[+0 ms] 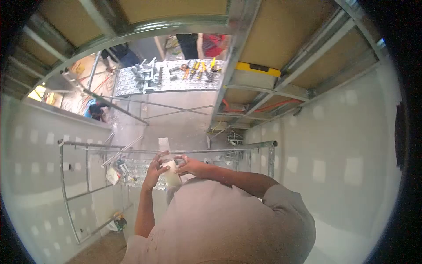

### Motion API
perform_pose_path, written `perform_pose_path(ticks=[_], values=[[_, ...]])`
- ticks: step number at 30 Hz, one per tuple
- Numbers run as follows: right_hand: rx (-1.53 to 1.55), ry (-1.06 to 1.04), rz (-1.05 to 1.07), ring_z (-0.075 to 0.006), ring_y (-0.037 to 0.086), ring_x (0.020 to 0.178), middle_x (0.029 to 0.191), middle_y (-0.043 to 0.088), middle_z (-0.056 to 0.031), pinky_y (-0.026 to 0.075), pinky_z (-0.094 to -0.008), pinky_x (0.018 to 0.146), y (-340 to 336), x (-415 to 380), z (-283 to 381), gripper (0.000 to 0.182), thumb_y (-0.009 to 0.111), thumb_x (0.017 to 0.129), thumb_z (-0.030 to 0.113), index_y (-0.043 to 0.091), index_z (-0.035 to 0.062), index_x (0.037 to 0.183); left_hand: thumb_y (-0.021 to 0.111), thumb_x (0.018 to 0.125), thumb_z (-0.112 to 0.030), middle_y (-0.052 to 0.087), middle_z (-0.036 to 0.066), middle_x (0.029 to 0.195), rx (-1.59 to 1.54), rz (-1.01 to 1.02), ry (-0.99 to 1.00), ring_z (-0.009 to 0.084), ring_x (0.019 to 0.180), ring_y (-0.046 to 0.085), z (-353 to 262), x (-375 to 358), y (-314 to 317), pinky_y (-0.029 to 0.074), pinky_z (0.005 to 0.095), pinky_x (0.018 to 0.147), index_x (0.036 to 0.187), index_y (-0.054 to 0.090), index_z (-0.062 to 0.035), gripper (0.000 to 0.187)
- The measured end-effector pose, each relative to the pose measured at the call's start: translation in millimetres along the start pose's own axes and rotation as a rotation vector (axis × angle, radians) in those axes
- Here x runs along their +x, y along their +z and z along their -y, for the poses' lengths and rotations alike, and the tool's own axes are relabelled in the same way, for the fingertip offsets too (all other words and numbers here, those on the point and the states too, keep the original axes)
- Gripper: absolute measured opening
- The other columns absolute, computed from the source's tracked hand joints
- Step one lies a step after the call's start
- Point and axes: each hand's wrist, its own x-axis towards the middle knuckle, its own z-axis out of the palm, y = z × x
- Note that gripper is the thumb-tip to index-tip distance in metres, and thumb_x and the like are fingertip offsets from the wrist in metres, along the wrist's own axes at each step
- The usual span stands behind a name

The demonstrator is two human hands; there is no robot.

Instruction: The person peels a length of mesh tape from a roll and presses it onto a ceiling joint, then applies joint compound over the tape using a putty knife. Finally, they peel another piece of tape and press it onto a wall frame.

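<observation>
In front of my chest, both hands come together around a pale, off-white, roughly rectangular piece. My left hand grips its left side, with thumb and fingers bent around it. From the right, my right hand pinches its upper part with curled fingers. What kind of thing it is, I cannot tell. Just beyond my fingertips shows a small white rectangular strip, overlapping the scaffold rail in this view. Below my hands lies a perforated metal platform, with a white bag-like item at its left end.
Scaffold rails surround me. Ahead, a second perforated platform carries clamps and yellow-handled tools. A yellow level rests on metal framing at the upper right. Patched drywall stands on both sides. A person in blue crouches at the left.
</observation>
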Motion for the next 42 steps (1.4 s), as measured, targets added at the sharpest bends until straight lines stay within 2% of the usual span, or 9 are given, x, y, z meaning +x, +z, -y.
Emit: perform_pose_path(ticks=[5, 8, 15, 18, 23, 25, 27, 32, 42], values=[[-0.421, 0.104, 0.05, -0.0207, 0.062, 0.115, 0.131, 0.063, -0.0163, 0.053, -0.0349, 0.095, -4, -16, 17, 0.067, 0.072, 0.096, 0.027, 0.043, 0.0047, 0.152, 0.079, 0.082, -0.008, 0.055, 0.011, 0.142, 0.032, 0.032, -0.071, 0.024, 0.123, 0.059, 24, -5, -1, 0.048, 0.0391, 0.104, 0.148, 0.045, -0.0038, 0.075], [-0.402, 0.057, 0.144, -0.0202, 0.066, 0.098, 0.112, 0.07, -0.0103, 0.053, -0.0337, 0.086, -20, -13, 16, 0.064, 0.075, 0.094, 0.027, 0.049, 0.0036, 0.147, 0.077, 0.084, -0.012, 0.052, 0.013, 0.148, 0.001, -0.001, -0.043, 0.0245, 0.125, 0.059, 9, -16, 11, 0.047, 0.0394, 0.106, 0.149, 0.045, -0.0038, 0.073], [-0.751, 0.003, -0.086, -0.0257, 0.068, 0.097, 0.11, 0.072, -0.0181, 0.055, -0.0394, 0.083, -45, -16, 38, 0.057, 0.072, 0.095, 0.032, 0.055, 0.0004, 0.139, 0.071, 0.091, -0.021, 0.06, 0.015, 0.135, 0.006, -0.031, -0.044, 0.0232, 0.114, 0.061, 13, -19, 22, 0.048, 0.0379, 0.1, 0.148, 0.047, -0.0068, 0.064], [-1.01, -0.008, -0.233, -0.0242, 0.066, 0.099, 0.115, 0.069, -0.0166, 0.054, -0.0365, 0.084, -43, -17, 52, 0.057, 0.07, 0.096, 0.033, 0.056, 0.0006, 0.141, 0.072, 0.089, -0.012, 0.055, 0.012, 0.14, 0.027, -0.036, -0.117, 0.0233, 0.127, 0.055, 25, -11, 32, 0.044, 0.038, 0.107, 0.148, 0.045, -0.0076, 0.064], [-1.436, -0.721, -0.521, -0.0375, 0.066, 0.105, 0.115, 0.067, -0.0224, 0.053, -0.0453, 0.093, -80, 18, 42, 0.047, 0.072, 0.091, 0.026, 0.061, 0.002, 0.13, 0.069, 0.09, -0.01, 0.05, 0.007, 0.146, 0.063, 0.042, 0.028, 0.0229, 0.129, 0.05, 11, 7, 55, 0.039, 0.0375, 0.111, 0.149, 0.044, -0.0064, 0.065], [-1.269, -0.507, -0.424, -0.0359, 0.061, 0.12, 0.133, 0.061, -0.0229, 0.051, -0.0473, 0.098, -81, 18, 51, 0.037, 0.071, 0.093, 0.021, 0.064, 0.0011, 0.122, 0.069, 0.09, -0.01, 0.05, 0.005, 0.146, 0.193, 0.089, 0.094, 0.0237, 0.128, 0.05, 46, 14, 42, 0.038, 0.0374, 0.111, 0.15, 0.044, -0.0065, 0.065], [-1.17, -0.669, -0.424, -0.0346, 0.063, 0.117, 0.126, 0.064, -0.0171, 0.051, -0.0449, 0.098, -28, -19, 100, 0.039, 0.07, 0.087, 0.007, 0.064, 0.0031, 0.125, 0.068, 0.093, -0.013, 0.052, 0.007, 0.142, 0.125, 0.147, 0.06, 0.0192, 0.113, 0.057, 30, 13, 46, 0.044, 0.038, 0.106, 0.153, 0.045, -0.0135, 0.064], [-1.155, -0.533, -0.404, -0.0358, 0.062, 0.119, 0.125, 0.065, -0.0198, 0.049, -0.0428, 0.102, -49, -16, 96, 0.042, 0.07, 0.09, 0.011, 0.064, 0.0028, 0.13, 0.074, 0.09, -0.016, 0.058, 0.009, 0.136, 0.134, 0.031, -0.107, 0.0179, 0.104, 0.061, 2, -11, 38, 0.047, 0.0338, 0.1, 0.149, 0.05, -0.0151, 0.064], [-1.166, -0.275, -0.221, -0.0289, 0.065, 0.116, 0.125, 0.069, -0.0194, 0.048, -0.0377, 0.102, -62, 51, 66, 0.038, 0.068, 0.094, 0.018, 0.067, -0.0005, 0.127, 0.072, 0.091, -0.015, 0.063, 0.005, 0.124, -0.062, -0.371, -0.084, 0.0143, 0.104, 0.06, 58, -75, 8, 0.05, 0.0295, 0.093, 0.141, 0.057, -0.0097, 0.053]])
